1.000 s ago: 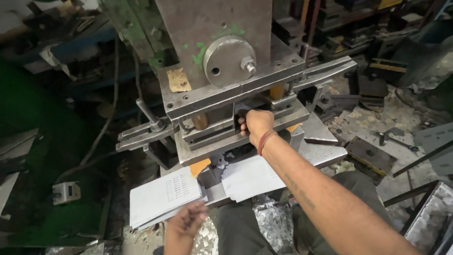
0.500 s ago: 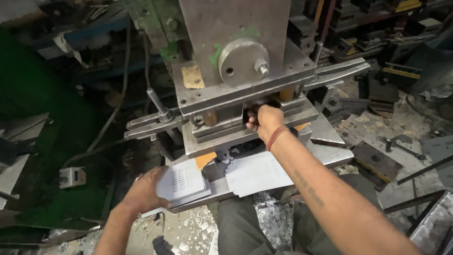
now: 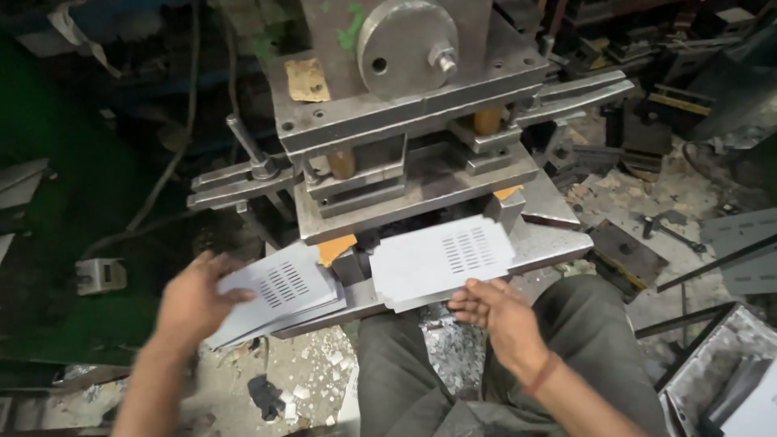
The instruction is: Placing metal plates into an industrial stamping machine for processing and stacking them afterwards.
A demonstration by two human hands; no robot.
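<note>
Steel dominates: the grey press fills the upper middle of our view, its round boss up top, a handled lever sticking out on its left, its bed plate running toward us. Below it our lap in dark trousers, then littered floor with metal chips. Against the frame half a second back, our right hand has left the die opening, where it was tucked under the ram, and now sits at the near edge of the bed; our left hand has shifted only slightly along its stack. Two sets of white sheets lie on the bed front: the right sheet stack, slotted in a small grid, just above the right hand; the left sheet stack, likewise slotted, fanned out to the left. Right hand half open, fingers curled, fingertips touching the stack's near edge from below; we cannot tell if it truly grips. Left hand loosely open, fingers laid on the left stack's corner, blurred, pinch unclear. An orange block shows between the stacks.
</note>
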